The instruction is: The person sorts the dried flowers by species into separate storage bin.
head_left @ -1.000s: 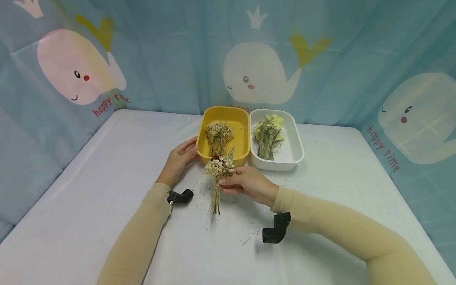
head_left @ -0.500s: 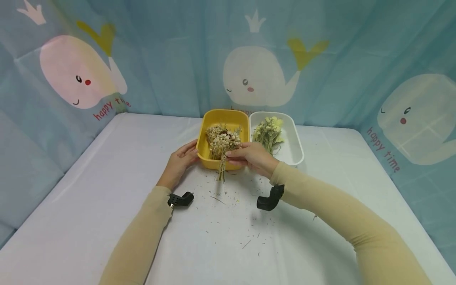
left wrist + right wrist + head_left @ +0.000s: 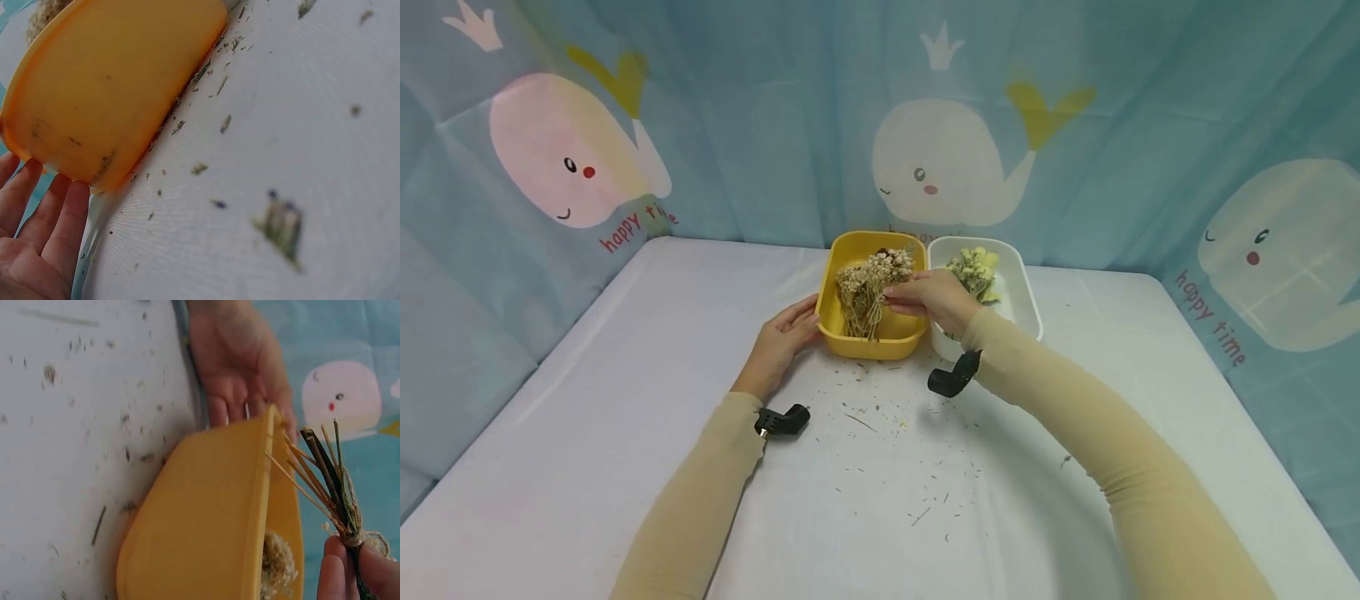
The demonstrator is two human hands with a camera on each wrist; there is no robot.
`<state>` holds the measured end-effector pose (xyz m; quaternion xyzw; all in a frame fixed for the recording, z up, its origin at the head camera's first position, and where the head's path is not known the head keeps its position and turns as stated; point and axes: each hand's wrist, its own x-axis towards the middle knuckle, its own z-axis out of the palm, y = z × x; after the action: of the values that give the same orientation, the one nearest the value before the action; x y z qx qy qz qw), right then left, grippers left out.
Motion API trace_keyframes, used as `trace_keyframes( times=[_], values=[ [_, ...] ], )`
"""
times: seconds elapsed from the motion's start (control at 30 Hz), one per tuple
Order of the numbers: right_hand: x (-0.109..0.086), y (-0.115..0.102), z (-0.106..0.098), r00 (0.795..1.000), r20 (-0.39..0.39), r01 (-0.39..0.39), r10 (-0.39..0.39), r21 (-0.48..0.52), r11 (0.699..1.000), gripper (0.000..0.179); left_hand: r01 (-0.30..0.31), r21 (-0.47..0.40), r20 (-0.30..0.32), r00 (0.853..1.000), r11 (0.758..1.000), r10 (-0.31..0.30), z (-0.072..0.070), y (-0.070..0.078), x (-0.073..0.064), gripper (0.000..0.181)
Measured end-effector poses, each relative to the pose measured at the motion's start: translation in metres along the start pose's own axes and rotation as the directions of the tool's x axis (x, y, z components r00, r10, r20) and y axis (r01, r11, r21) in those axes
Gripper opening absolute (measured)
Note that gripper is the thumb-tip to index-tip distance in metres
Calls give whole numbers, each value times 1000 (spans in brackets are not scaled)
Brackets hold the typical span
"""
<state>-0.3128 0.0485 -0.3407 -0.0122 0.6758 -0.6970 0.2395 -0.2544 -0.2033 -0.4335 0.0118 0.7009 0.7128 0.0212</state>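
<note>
My right hand pinches a small bunch of dried flowers by its tied stems, over the yellow tub. In the right wrist view the twine-bound stems stick out past my thumb and fingers. Another dried bunch lies inside the yellow tub, partly covered by the held one. My left hand rests against the tub's left wall, its fingers fairly straight; the left wrist view shows the fingertips touching the yellow side.
Beside the yellow tub on the right stands a white tub holding pale yellow dried flowers, partly hidden by my right hand. Bits of stem and leaf are scattered on the white table. A blue whale-print curtain hangs behind.
My right hand has carried the dried flower bunch from in front of the yellow tub up and forward, over its inside. The left hand stays at the tub's side.
</note>
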Motion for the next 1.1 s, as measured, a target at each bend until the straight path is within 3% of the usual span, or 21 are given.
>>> trace_keyframes(
  times=[0.3, 0.57, 0.67, 0.8, 0.97, 1.1],
  values=[
    [26, -1, 2, 998, -68, -23, 19, -62, 998, 6, 8, 3, -1, 1000, 1000, -8, 2, 1, 3, 58],
    [34, 7, 15, 988, -150, -52, 29, -155, 987, 13, -13, 15, 11, 1000, 1000, 13, 1, 0, 1, 61],
    [35, 9, 18, 982, -190, -57, 0, -293, 954, 17, -13, 31, 4, 1000, 999, 13, -2, -2, -2, 61],
    [35, 8, 19, 966, -254, -82, -46, -471, 878, 18, -10, 47, -5, 1000, 999, 10, -3, -3, -3, 60],
    [32, 4, 18, 951, -296, -80, -90, -518, 852, 20, -16, 34, -2, 1000, 999, 16, -2, -1, 0, 60],
    [28, 2, 17, 947, -304, -78, -100, -522, 849, 22, -3, 23, 0, 1000, 1000, 3, 0, 0, 1, 60]
  ],
)
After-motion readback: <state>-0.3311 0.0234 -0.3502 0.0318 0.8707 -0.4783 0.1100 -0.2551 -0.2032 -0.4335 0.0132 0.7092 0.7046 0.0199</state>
